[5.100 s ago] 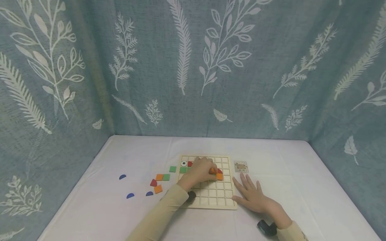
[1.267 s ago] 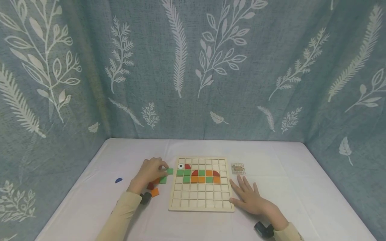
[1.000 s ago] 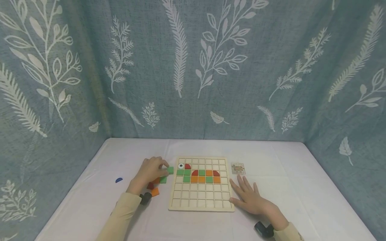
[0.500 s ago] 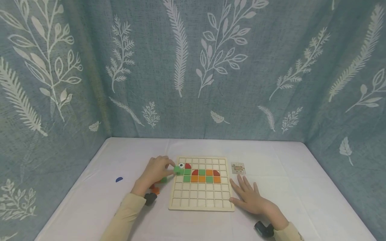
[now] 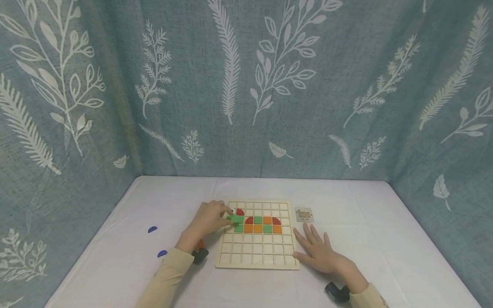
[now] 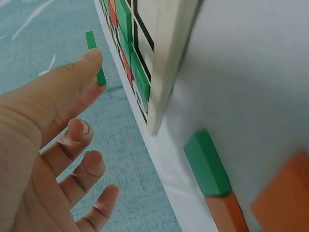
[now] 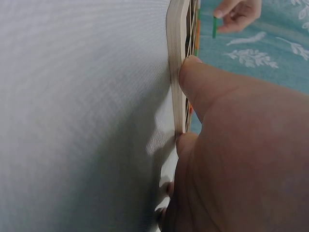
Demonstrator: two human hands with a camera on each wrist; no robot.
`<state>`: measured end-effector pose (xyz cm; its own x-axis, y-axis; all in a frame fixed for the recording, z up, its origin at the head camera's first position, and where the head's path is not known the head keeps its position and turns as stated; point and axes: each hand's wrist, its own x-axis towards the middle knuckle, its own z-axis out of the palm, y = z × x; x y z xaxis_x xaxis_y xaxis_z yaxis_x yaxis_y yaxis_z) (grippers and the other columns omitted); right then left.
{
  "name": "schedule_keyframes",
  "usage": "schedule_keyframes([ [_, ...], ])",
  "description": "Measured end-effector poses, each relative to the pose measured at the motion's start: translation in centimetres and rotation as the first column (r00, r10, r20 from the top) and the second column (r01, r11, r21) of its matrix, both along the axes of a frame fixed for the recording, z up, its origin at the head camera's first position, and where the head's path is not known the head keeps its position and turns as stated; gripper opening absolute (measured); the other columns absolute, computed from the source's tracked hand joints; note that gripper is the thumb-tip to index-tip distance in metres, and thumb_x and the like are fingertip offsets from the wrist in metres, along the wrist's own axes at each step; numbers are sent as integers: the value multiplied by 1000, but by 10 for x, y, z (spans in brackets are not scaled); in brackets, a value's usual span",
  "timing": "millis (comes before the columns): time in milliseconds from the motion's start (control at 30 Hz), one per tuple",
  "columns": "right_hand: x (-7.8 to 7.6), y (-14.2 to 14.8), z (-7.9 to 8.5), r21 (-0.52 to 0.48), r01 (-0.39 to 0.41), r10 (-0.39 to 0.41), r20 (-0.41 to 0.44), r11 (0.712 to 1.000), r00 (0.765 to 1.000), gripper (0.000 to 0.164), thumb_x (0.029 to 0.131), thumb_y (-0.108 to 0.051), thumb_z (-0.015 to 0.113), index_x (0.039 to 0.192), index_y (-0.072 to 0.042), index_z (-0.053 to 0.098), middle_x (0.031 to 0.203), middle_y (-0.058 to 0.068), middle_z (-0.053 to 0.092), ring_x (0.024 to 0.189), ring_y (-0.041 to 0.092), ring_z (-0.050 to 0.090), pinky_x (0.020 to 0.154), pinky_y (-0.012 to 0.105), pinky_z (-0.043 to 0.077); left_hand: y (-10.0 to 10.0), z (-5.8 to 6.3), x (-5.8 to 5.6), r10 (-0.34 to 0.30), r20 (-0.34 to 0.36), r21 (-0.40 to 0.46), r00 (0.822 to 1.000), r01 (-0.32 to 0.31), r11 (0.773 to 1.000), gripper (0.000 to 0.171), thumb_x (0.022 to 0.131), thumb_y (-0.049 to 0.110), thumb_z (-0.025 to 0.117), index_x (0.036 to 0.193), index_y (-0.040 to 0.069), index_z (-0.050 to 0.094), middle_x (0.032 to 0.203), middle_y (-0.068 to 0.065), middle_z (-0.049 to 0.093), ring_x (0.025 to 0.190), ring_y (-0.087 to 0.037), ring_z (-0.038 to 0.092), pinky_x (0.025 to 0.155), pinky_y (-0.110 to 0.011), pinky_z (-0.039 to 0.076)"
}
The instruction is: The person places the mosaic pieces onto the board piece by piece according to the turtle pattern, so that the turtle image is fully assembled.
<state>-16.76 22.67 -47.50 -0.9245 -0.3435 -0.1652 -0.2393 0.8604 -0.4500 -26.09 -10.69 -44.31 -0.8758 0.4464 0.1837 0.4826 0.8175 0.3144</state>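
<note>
My left hand (image 5: pixel 208 220) pinches a thin green square tile (image 6: pixel 91 41) between thumb and index finger. It holds the tile above the left part of a wooden grid board (image 5: pixel 258 259), clear of the surface in the left wrist view. On the board lies a pattern of green tiles (image 5: pixel 267 229), orange tiles (image 5: pixel 258 229), red rounded pieces (image 5: pixel 276 221) and an eye piece, mostly hidden by my fingers. My right hand (image 5: pixel 319 252) rests with fingers spread beside the board's right edge; its thumb (image 7: pixel 193 79) touches that edge.
A small picture card (image 5: pixel 304 215) lies right of the board. Left of it, near my left wrist, are a green tile (image 6: pixel 208 164) and orange tiles (image 6: pixel 287 198), largely hidden in the head view. Two blue half-circles (image 5: pixel 152 229) lie farther left on the white table.
My left hand has picked up the green tile from the left of the board and moved right with it, over the board. A second blue half-circle is uncovered. My right hand stays put.
</note>
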Motion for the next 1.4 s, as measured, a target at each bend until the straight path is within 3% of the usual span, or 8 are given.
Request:
schedule_keyframes([
  [133,-1,0,0,10,-2,2,-1,1000,1000,70,92,-50,41,148,-13,21,153,22,2,139,42,-5,102,66,-8,6,-2,1,-24,-15,0,1000,24,1000,22,73,31,77,92,20,73,65,9,47,63,-10,40,64,-31,29],
  [333,-2,-1,-1,22,2,-2,1,1000,1000,71,92,-52,41,148,-14,20,153,21,2,140,41,-5,103,65,-7,15,-1,5,-33,2,25,999,33,999,21,74,30,76,93,21,72,78,8,60,72,-10,46,73,-37,37],
  [500,-2,-1,-1,28,2,-2,-5,1000,1000,70,92,-52,41,148,-14,21,153,21,3,140,41,-5,103,65,-7,20,0,7,-76,-4,46,997,76,996,24,75,32,75,95,19,72,77,7,59,69,-9,45,73,-38,38],
  [633,-2,-1,-2,27,-1,1,-6,1000,1000,70,92,-52,41,148,-14,20,153,20,2,140,40,-5,103,65,-7,23,-1,7,-118,-30,58,992,120,991,22,75,31,75,93,19,72,82,6,63,74,-11,51,73,-41,39],
  [800,-2,0,-3,24,-2,3,-4,1000,1000,70,92,-52,40,148,-14,20,153,20,1,140,40,-6,103,65,-8,30,-2,9,-117,-11,78,993,117,990,20,75,30,75,92,19,72,86,5,65,84,-14,54,77,-43,38],
  [967,-2,0,-3,18,1,-1,0,1000,1000,70,92,-52,40,148,-15,20,154,19,2,140,40,-6,103,65,-8,35,-3,11,-132,6,96,991,130,987,19,75,31,75,90,19,72,87,5,66,79,-12,52,77,-44,38],
  [1400,-3,0,-5,34,2,-2,-4,999,1000,71,92,-54,40,148,-16,20,154,19,1,140,40,-6,103,65,-7,45,-7,14,-166,10,44,986,166,985,22,76,32,74,93,20,72,78,9,59,75,-11,50,74,-37,35],
])
